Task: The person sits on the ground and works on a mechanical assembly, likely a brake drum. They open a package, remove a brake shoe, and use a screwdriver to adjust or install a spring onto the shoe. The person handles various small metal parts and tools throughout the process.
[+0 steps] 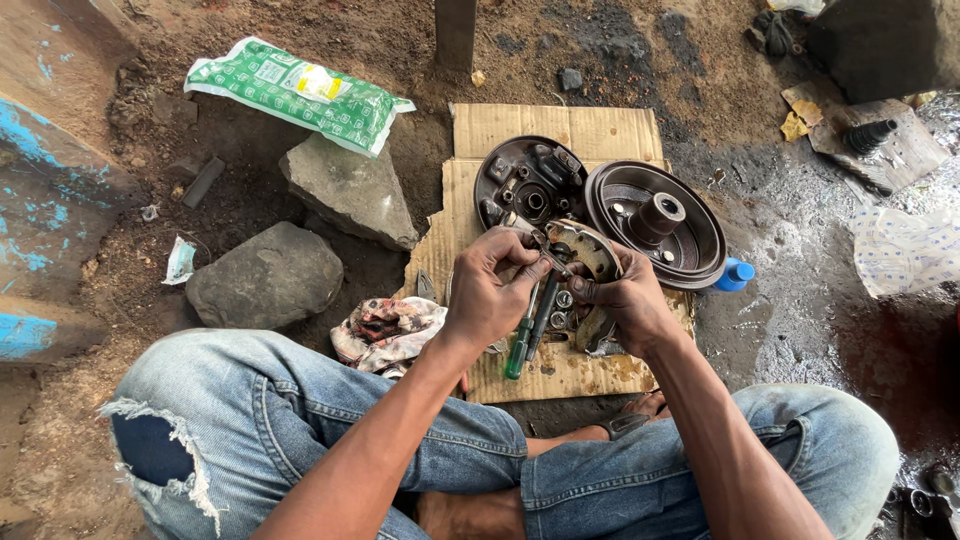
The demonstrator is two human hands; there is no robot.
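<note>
I sit cross-legged over a sheet of cardboard (600, 130) on dirt ground. My left hand (490, 290) pinches a small metal part at the top of a curved brake shoe (585, 245). My right hand (630, 300) grips the shoe from the right side. A green-handled screwdriver (520, 345) lies on the cardboard under my left hand. Just beyond my hands lie a dark round brake backing plate (525, 180) and a brake drum (660, 220) with a raised hub.
Two grey rocks (265, 275) sit to the left, with a green and white plastic bag (300, 95) behind them. A patterned rag (385, 330) lies by my left knee. A blue bottle cap (735, 275) is beside the drum. Wet ground and plastic sheeting lie right.
</note>
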